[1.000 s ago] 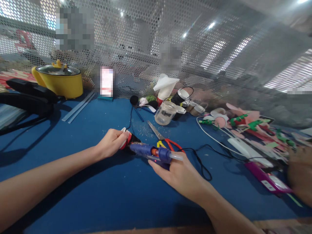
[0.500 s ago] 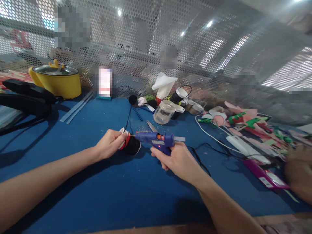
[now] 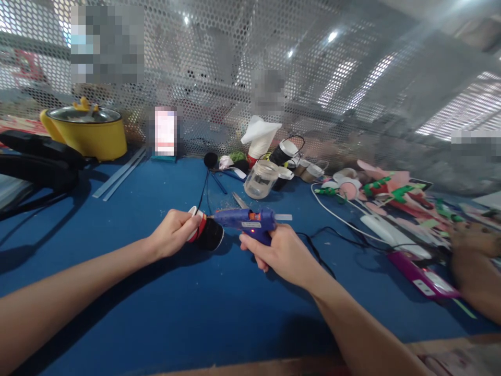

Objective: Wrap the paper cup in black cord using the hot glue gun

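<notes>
"Fingers (image 3: 191, 224) of your left hand (image 3: 170, 236) pinch the black cup (image 3: 212, 234) by its red band (image 3: 202, 226). What's changed?"
"The nozzle (image 3: 210, 216) has reached that band, the glue gun (image 3: 234, 218) now level in your curled right hand (image 3: 286, 255); gluing seems aimed there."

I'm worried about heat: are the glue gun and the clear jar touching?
Apart. The head view shows blue tabletop between the glue gun and the clear jar.
</notes>
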The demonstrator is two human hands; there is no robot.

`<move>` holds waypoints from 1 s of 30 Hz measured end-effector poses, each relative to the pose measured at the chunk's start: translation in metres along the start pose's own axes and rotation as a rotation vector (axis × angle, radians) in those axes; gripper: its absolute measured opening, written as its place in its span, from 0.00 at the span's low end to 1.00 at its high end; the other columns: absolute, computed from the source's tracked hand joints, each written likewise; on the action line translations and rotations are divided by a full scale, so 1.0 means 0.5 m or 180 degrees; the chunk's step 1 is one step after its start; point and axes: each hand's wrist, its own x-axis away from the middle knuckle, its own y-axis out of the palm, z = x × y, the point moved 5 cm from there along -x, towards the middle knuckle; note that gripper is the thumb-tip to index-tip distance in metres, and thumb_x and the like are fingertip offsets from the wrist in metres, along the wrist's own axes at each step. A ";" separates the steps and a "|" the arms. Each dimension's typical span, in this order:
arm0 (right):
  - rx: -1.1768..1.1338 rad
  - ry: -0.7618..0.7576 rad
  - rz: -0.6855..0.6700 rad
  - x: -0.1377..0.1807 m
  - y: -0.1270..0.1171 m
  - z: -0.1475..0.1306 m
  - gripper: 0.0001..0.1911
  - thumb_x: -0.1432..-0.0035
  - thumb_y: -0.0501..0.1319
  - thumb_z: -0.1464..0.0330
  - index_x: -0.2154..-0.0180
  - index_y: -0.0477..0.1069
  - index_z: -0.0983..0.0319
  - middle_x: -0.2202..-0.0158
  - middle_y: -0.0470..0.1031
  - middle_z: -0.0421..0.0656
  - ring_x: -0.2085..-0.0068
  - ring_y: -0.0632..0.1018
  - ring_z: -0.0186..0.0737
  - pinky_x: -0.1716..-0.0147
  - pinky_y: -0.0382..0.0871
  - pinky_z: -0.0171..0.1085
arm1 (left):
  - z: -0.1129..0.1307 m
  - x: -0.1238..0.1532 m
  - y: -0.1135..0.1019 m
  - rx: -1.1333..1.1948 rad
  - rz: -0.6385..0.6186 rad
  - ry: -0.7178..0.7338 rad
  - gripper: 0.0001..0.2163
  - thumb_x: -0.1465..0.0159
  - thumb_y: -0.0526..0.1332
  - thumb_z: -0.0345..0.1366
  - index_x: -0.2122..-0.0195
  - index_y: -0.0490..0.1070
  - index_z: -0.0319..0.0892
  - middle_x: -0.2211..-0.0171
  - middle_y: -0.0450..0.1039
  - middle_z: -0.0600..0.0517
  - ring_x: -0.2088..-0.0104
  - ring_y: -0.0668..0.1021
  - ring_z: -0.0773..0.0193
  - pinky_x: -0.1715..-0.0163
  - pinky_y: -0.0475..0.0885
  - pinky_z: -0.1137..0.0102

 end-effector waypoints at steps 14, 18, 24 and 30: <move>0.0023 0.0025 -0.0008 0.002 -0.001 -0.004 0.10 0.50 0.53 0.65 0.75 0.65 0.66 0.90 0.62 0.35 0.87 0.67 0.29 0.86 0.64 0.29 | 0.012 0.002 -0.001 0.0000 0.0019 0.0260 0.18 0.41 0.44 0.38 0.88 0.50 0.40 0.88 0.50 0.58 0.85 0.54 0.75 0.86 0.51 0.77; 0.0008 -0.0031 -0.0006 0.000 -0.001 -0.008 0.10 0.49 0.53 0.66 0.75 0.66 0.66 0.90 0.63 0.35 0.88 0.66 0.29 0.86 0.64 0.29 | 0.010 0.002 -0.001 -0.0006 0.0042 0.0263 0.18 0.41 0.44 0.38 0.88 0.50 0.39 0.88 0.50 0.58 0.85 0.54 0.75 0.86 0.51 0.77; 0.0052 0.0043 0.0041 0.005 -0.004 -0.007 0.10 0.50 0.53 0.65 0.76 0.66 0.65 0.90 0.62 0.35 0.88 0.66 0.29 0.87 0.63 0.29 | 0.010 0.002 -0.003 -0.0043 0.0036 0.0257 0.18 0.41 0.44 0.38 0.88 0.50 0.40 0.88 0.49 0.58 0.85 0.54 0.75 0.86 0.50 0.77; 0.0093 0.0008 0.0043 0.010 -0.005 -0.013 0.11 0.50 0.53 0.65 0.76 0.67 0.65 0.90 0.62 0.35 0.88 0.67 0.29 0.87 0.63 0.28 | 0.010 0.002 -0.003 -0.0062 0.0051 0.0159 0.18 0.42 0.44 0.38 0.88 0.49 0.40 0.88 0.48 0.58 0.85 0.53 0.75 0.86 0.50 0.76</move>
